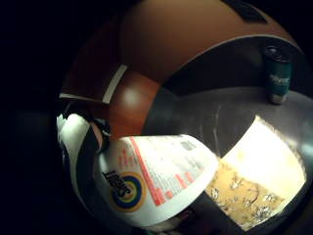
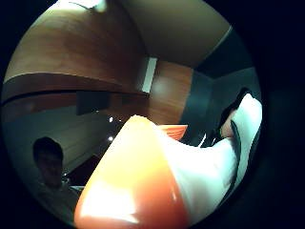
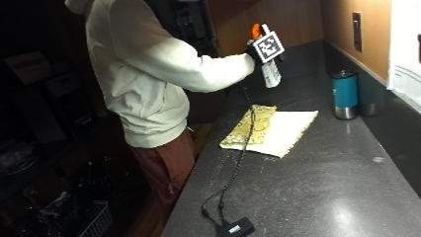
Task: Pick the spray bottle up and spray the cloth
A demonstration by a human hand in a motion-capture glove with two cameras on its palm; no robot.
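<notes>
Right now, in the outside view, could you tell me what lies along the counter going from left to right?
The person's pale sleeve → the cloth lying flat on the counter → the teal tumbler standing upright near the wall. The spray bottle is held up above the cloth in the gloved right hand, so it is not on the counter.

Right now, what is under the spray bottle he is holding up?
The spray bottle, gripped by the gloved right hand, hangs in the air above the dark counter, just beyond the cloth. Whatever lies beneath the cloth is covered.
</notes>
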